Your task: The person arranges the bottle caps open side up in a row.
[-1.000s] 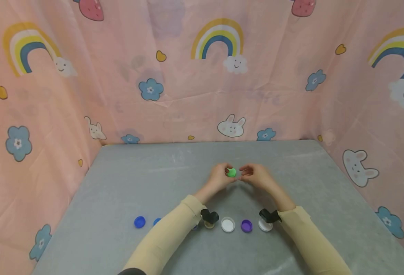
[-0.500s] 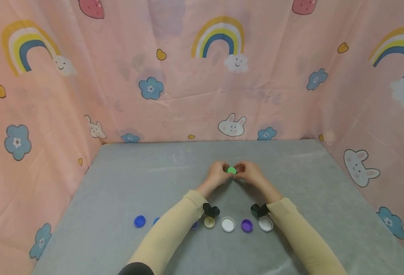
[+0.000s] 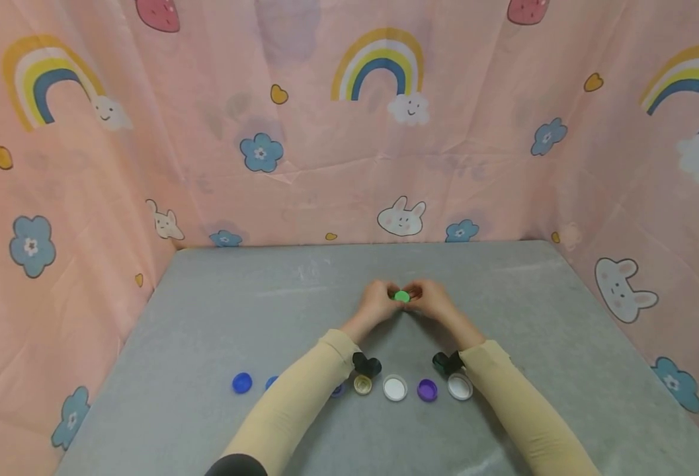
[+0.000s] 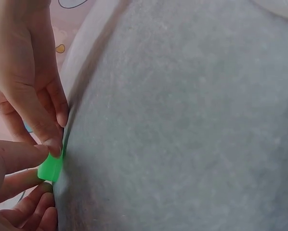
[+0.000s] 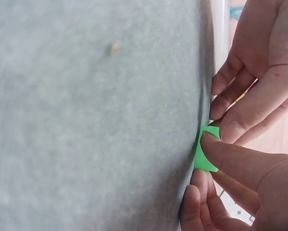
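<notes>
A small bright green bottle cap [image 3: 402,296] is held above the grey table between my two hands. My left hand [image 3: 379,301] pinches it from the left, thumb and index finger on its edge. From the right, my right hand [image 3: 434,301] also pinches the cap, thumb tip on the green side wall in the right wrist view. Both wrist views show the cap [image 4: 50,167] tilted on its side, partly covered by fingers. The fingertips of the two hands almost meet around it.
Below the forearms runs a row of caps on the table [image 3: 218,317]: a blue cap [image 3: 242,383], another blue one [image 3: 271,381] partly behind the left sleeve, a gold cap [image 3: 363,385], a white cap [image 3: 395,388], a purple cap [image 3: 427,390] and a white cap [image 3: 460,387]. A patterned pink cloth [image 3: 325,185] surrounds the table.
My right hand has moved left to the green cap and taken hold of it beside the left hand. Over the last half second, both hands have stayed nearly still.
</notes>
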`<action>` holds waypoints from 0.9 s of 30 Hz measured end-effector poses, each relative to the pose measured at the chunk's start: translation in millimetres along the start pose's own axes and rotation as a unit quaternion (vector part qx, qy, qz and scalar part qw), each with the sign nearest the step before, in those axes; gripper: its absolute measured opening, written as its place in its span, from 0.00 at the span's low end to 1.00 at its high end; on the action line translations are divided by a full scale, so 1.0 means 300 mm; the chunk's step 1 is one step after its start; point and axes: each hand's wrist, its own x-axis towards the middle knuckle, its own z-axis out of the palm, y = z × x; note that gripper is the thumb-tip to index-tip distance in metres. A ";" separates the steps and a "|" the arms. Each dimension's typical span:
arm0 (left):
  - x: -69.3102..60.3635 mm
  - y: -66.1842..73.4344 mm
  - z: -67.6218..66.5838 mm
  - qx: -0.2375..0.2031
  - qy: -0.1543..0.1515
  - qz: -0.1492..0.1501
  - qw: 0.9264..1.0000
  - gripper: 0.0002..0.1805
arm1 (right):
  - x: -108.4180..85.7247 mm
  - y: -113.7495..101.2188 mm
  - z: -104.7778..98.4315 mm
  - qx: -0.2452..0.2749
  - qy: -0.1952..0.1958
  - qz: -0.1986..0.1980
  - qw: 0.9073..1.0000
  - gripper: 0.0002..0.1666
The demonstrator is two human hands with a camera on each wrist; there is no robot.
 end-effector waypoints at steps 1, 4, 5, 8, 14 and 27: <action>-0.001 0.001 0.000 0.001 0.000 0.001 1.000 0.16 | 0.000 0.000 0.000 0.000 -0.001 0.001 1.000 0.20; -0.004 0.005 -0.004 0.004 -0.005 -0.002 1.000 0.15 | -0.006 -0.003 -0.005 0.003 -0.006 -0.001 1.000 0.20; -0.006 0.008 -0.007 0.001 -0.009 -0.004 1.000 0.15 | -0.011 -0.005 -0.008 0.005 -0.008 -0.002 1.000 0.20; -0.014 0.021 -0.024 -0.013 -0.020 -0.003 1.000 0.14 | -0.031 -0.020 -0.023 0.022 -0.014 -0.010 1.000 0.21; -0.046 0.042 -0.065 -0.012 -0.029 0.037 0.999 0.15 | -0.085 -0.047 -0.055 0.036 -0.009 -0.050 0.998 0.20; -0.138 0.065 -0.097 -0.004 -0.045 0.095 0.994 0.15 | -0.180 -0.055 -0.080 0.063 -0.024 -0.110 0.992 0.18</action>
